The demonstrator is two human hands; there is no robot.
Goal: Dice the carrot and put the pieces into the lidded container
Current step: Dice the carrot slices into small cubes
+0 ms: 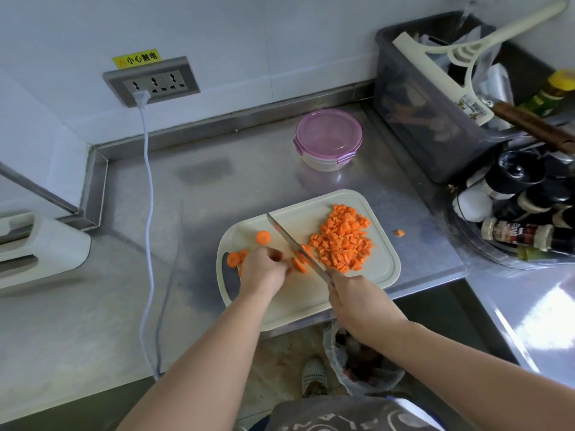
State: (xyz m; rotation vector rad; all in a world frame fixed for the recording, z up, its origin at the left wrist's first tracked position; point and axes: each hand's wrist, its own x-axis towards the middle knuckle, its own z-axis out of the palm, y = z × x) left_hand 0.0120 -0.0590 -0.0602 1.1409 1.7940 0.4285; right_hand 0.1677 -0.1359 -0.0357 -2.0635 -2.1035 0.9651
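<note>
On the cutting board [367, 275], the left hand [263, 270] pins carrot slices [300, 264] with curled fingers; the right hand [354, 301] grips the knife [295, 245] beside the diced carrot [342, 241].

Cutting board [357, 284] at counter's [217, 188] front edge; lidded container [328, 140] behind it; diced pile [343, 239] on board's right, slices [245, 250] left.

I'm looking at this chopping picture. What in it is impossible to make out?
Head view, knife handle: wrapped inside the right hand.
Head view, carrot slices being cut: partly covered by fingers of the left hand.
Head view, lidded container: tinted lid blurs whether anything is inside.
Head view, white appliance: cut off by the left edge.
Head view, spice jar labels: too small to read.
</note>
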